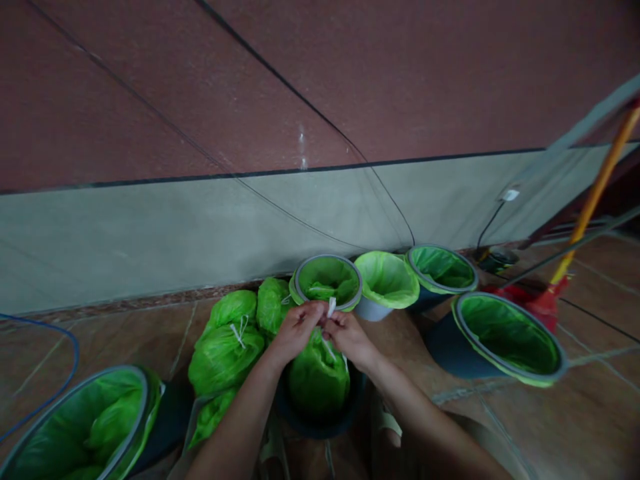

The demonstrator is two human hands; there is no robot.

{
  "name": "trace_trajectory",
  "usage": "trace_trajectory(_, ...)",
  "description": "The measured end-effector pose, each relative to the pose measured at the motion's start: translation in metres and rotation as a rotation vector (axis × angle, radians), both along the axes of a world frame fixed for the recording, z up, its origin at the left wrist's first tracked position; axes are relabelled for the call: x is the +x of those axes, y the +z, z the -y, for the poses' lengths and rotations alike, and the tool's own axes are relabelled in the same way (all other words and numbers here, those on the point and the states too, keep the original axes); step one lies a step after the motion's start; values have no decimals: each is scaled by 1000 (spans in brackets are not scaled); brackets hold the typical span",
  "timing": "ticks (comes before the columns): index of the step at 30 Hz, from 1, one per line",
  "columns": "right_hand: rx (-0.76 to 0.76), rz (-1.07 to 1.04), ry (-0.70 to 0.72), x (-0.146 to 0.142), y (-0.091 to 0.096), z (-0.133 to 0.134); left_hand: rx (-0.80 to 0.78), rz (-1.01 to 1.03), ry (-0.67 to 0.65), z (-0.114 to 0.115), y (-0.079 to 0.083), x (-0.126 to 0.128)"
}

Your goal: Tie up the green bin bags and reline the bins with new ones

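Observation:
A green trash bag (pixel 318 383) stands gathered at the neck inside a dark round bin (pixel 320 430) between my feet. Above the bag my left hand (pixel 301 327) and my right hand (pixel 349 338) meet, fingers pinched on its white drawstring (pixel 331 307). One end of the string sticks up between them, and more of it hangs down over the bag. Beside my left forearm lie tied green bags (pixel 227 357), one with a white bow on top. Just beyond my hands is a lined bin (pixel 329 277) with a grey rim.
More green-lined bins stand around: a pale one (pixel 387 280), a dark one (pixel 443 267) by the wall, another (pixel 510 337) at right, and a large one (pixel 85 427) at lower left. A red dustpan (pixel 545 307), yellow pole (pixel 595 193) and blue hose (pixel 75 353) are at the sides.

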State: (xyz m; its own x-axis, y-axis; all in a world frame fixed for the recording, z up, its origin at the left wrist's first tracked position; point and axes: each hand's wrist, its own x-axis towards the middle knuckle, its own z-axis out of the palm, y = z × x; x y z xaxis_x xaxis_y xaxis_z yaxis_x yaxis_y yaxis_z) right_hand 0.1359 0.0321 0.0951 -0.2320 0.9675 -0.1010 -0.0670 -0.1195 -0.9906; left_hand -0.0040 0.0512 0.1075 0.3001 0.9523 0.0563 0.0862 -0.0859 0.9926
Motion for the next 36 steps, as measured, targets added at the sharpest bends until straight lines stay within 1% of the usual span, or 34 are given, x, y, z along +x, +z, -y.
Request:
trace_trajectory(2,-112,-21,0,10,2,-3,-57,8,77,-3,-8,-3)
trace_trajectory(3,-147,-49,1,15,4,-4,-71,-3,67,-4,-12,-4)
trace_trajectory(4,-163,-78,10,19,6,-4,-77,-22,16,-3,-15,-3)
trace_trajectory(7,-161,-214,-4,30,13,-6,-75,-84,-253,3,-21,2)
trace_trajectory(8,-158,-267,-23,33,15,-7,-75,-103,-295,5,-23,4)
trace_trajectory(9,-157,-320,-49,37,17,-9,-76,-127,-299,7,-25,5)
trace_trajectory(10,-155,-369,-82,42,20,-11,-79,-155,-275,8,-28,6)
trace_trajectory(13,-135,-462,-207,56,29,-18,-108,-230,-144,6,-38,5)
trace_trajectory(15,-116,-465,-301,63,34,-19,-155,-234,-58,4,-45,5)
trace_trajectory(16,-109,-446,-322,64,35,-18,-185,-226,-6,2,-48,6)
trace_trajectory(17,-105,-417,-305,64,36,-16,-217,-217,49,1,-50,7)
trace_trajectory(18,-101,-383,-245,61,37,-13,-243,-212,96,0,-52,9)
trace_trajectory(19,-94,-353,-152,57,37,-9,-256,-222,125,-1,-53,11)
trace_trajectory(20,-81,-331,-44,53,37,-6,-247,-242,121,-1,-53,13)
trace_trajectory(21,-66,-318,59,48,36,-3,-217,-267,80,1,-52,16)
trace_trajectory(22,-50,-318,135,44,37,-1,-176,-295,-2,3,-50,18)
trace_trajectory(23,-35,-330,173,40,37,1,-138,-324,-120,6,-48,20)
trace_trajectory(24,-25,-355,175,39,38,1,-109,-350,-257,10,-45,22)
trace_trajectory(26,-24,-415,109,40,40,-2,-91,-383,-487,18,-39,24)
trace_trajectory(27,-31,-437,57,42,41,-5,-96,-396,-556,22,-36,24)
trace_trajectory(29,-57,-434,-53,48,41,-10,-98,-395,-605,26,-32,24)
trace_trajectory(31,-89,-339,-151,53,34,-14,-104,-397,-576,27,-31,23)
trace_trajectory(33,-110,-163,-222,57,20,-16,-118,-401,-493,24,-33,22)
trace_trajectory(35,-115,27,-205,57,0,-13,-144,-390,-359,21,-38,21)
trace_trajectory(36,-112,111,-153,57,-10,-11,-164,-374,-290,18,-40,20)
